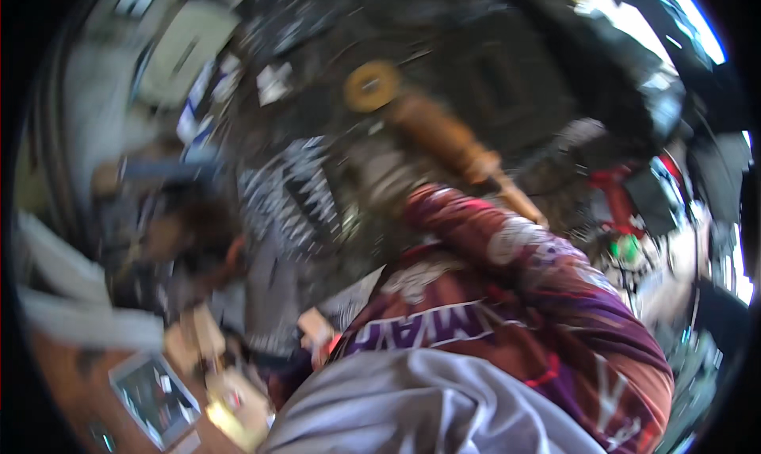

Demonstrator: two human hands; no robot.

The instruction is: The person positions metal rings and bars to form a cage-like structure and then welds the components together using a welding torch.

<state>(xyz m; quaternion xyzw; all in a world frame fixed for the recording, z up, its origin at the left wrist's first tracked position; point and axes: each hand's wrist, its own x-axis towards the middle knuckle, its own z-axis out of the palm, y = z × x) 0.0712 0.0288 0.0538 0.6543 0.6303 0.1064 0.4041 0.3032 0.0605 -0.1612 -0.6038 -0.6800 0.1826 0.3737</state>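
Observation:
My right arm, in a dark red patterned sleeve [507,240], reaches up to the middle. The right hand [387,172] at its end is a greyish blur, and its fingers cannot be made out. Close beside it slants a turned brown wooden piece [444,137], thick at the upper end and thin at the lower. Whether the hand touches this piece is unclear. A round yellowish disc [371,86] with a dark centre lies just past its thick end. By the left side of my body is a small tan shape [315,325], possibly my left hand; blur hides its fingers.
A dark, cluttered surface [499,73] spreads across the top. Wood blocks [194,339] and a dark framed panel [154,398] lie at lower left on a brown surface. A pale chair-like shape [186,53] stands at upper left, a red tool-like object [614,200] at right.

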